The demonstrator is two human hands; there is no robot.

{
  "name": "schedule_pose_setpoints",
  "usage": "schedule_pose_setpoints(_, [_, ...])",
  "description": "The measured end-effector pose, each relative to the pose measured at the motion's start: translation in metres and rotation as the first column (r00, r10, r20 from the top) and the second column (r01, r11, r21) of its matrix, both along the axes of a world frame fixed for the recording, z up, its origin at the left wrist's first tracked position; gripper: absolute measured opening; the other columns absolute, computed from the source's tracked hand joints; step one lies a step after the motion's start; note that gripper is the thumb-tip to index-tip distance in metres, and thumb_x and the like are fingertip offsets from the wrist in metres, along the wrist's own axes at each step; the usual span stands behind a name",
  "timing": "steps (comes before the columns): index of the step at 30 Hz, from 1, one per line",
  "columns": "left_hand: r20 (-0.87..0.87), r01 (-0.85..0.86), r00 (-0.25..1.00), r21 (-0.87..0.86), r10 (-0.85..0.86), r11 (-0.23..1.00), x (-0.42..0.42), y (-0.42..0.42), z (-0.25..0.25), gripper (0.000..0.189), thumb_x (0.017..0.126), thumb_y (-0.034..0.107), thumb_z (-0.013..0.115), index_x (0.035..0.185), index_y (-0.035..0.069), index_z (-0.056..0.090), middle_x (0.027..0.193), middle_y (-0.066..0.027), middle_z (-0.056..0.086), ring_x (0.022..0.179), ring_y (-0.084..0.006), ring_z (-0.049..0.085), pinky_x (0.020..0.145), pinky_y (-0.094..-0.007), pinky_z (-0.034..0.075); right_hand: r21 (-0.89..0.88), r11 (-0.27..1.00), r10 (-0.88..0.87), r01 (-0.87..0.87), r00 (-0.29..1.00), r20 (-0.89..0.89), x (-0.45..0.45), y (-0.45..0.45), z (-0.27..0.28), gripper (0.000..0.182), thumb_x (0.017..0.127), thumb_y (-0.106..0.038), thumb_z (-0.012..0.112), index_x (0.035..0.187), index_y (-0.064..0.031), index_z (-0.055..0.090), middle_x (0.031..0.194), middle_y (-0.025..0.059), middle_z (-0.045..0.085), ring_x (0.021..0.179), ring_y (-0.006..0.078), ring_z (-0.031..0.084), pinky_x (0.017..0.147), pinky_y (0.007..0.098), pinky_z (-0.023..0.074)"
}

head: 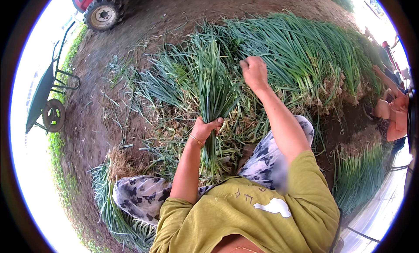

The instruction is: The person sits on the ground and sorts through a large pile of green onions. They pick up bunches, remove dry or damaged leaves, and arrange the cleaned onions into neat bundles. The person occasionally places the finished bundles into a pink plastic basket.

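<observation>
My left hand [207,130] grips a bunch of green onions [214,89] around its middle. The leaves fan out beyond the fist, and the other end hangs toward my lap. Off to the right, my right hand [255,73] is raised with its fingers curled closed, and nothing shows in it. Behind that hand lies a large pile of green onions [294,46], with the fibrous roots [332,86] on the near side. A smaller heap of green onions [160,86] spreads to the left of the held bunch. Loose leaf trimmings [235,135] cover the ground below my hands.
By my left knee sits a rooted bundle of green onions [111,194]. More green onions [356,174] lie at right, near another person [396,112]. A wheelbarrow [42,92] stands at far left on the dirt ground [88,99]. A tractor wheel [103,14] shows at upper left.
</observation>
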State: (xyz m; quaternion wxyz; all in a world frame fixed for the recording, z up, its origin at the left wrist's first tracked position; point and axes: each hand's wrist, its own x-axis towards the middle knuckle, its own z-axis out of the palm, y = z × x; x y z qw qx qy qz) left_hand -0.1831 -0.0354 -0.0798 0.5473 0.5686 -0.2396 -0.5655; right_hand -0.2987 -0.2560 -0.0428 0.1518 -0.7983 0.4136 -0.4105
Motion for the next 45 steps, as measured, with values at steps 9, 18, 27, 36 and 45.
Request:
schedule_pose_setpoints(9, [-0.002,-0.026,1.000,-0.031,0.026,0.999,0.011,0.000,-0.010,0.032,0.076,0.030,0.072,0.081,0.001,0.059,0.062,-0.0042,0.056,0.049,-0.0131,0.052,0.045,-0.0280,0.043,-0.071,0.927,0.355,-0.367,0.924,-0.140,0.029,0.071,-0.001,0.052,0.070,-0.054,0.065,0.070,-0.0019,0.066,0.060,0.0035,0.059,0.057,0.0197,0.055,0.069,0.0300,0.0455])
schedule_pose_setpoints(18, [-0.137,-0.123,0.983,-0.026,0.119,0.992,0.023,0.006,0.000,0.029,0.078,0.029,0.071,0.085,0.004,0.057,0.062,-0.0037,0.056,0.048,-0.0134,0.053,0.043,-0.0264,0.043,0.690,0.222,0.262,-0.689,0.723,0.639,0.035,0.073,-0.013,0.025,0.071,-0.006,0.072,0.094,0.0023,0.065,0.090,0.0075,0.066,0.082,0.0131,0.058,0.077,0.0285,0.0446])
schedule_pose_setpoints(27, [-0.054,-0.153,0.987,0.033,0.155,0.988,0.020,0.000,-0.002,0.024,0.073,0.019,0.075,0.083,0.003,0.060,0.062,-0.0013,0.057,0.047,-0.0106,0.051,0.041,-0.0269,0.042,0.026,0.986,0.156,-0.168,0.957,0.244,0.021,0.042,0.021,0.038,0.073,-0.017,0.071,0.107,-0.0059,0.058,0.105,0.0122,0.058,0.107,0.0274,0.047,0.092,0.0375,0.0375])
schedule_pose_setpoints(36, [-0.018,-0.099,0.995,0.069,0.100,0.993,0.004,-0.005,-0.001,0.021,0.074,0.017,0.074,0.080,0.002,0.062,0.062,-0.0012,0.057,0.047,-0.0095,0.050,0.042,-0.0251,0.041,0.055,0.946,0.325,-0.320,0.936,-0.140,0.029,0.053,0.021,0.020,0.077,-0.023,0.066,0.071,-0.0061,0.059,0.066,0.0060,0.059,0.074,0.0248,0.055,0.078,0.0393,0.0377])
schedule_pose_setpoints(45, [0.004,-0.056,0.998,0.113,0.056,0.992,0.008,-0.004,-0.006,0.022,0.074,0.018,0.075,0.084,0.002,0.062,0.065,-0.0012,0.059,0.050,-0.0089,0.052,0.045,-0.0238,0.042,-0.088,0.881,0.472,-0.465,0.878,0.083,0.022,0.023,0.032,0.016,0.080,-0.018,0.063,0.096,-0.0122,0.064,0.103,0.0027,0.059,0.103,0.0249,0.049,0.092,0.0398,0.0372])
